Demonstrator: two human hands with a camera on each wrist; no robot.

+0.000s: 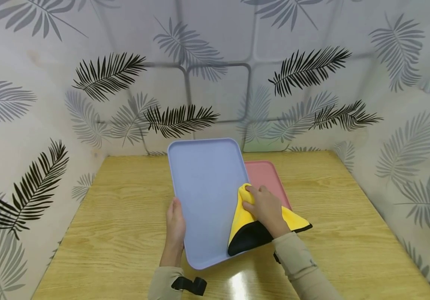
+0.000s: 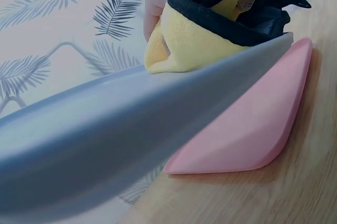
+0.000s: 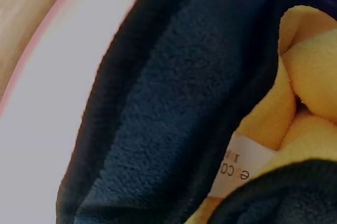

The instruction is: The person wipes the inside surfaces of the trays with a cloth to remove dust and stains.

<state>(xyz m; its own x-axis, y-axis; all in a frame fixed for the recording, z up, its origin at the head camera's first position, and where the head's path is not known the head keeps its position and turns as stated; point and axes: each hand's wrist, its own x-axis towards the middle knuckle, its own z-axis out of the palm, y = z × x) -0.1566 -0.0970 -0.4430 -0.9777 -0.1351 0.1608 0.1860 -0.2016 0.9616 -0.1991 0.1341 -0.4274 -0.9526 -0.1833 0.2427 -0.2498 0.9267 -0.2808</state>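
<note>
My left hand (image 1: 176, 225) grips the left edge of a light blue tray (image 1: 207, 187), its thumb over the rim. The tray is tilted and raised off the table, as the left wrist view shows. My right hand (image 1: 266, 208) holds a bunched cloth (image 1: 242, 214), yellow on one side and dark on the other, against the tray's right part. In the left wrist view the cloth (image 2: 195, 40) touches the tray's upper face. The right wrist view is filled by the cloth's dark side (image 3: 168, 87), with a white label (image 3: 239, 166) in its folds.
A pink tray (image 1: 269, 177) lies on the wooden table (image 1: 125, 200), partly hidden behind the blue tray and cloth. A leaf-patterned curtain (image 1: 215, 96) hangs behind the table and along both sides.
</note>
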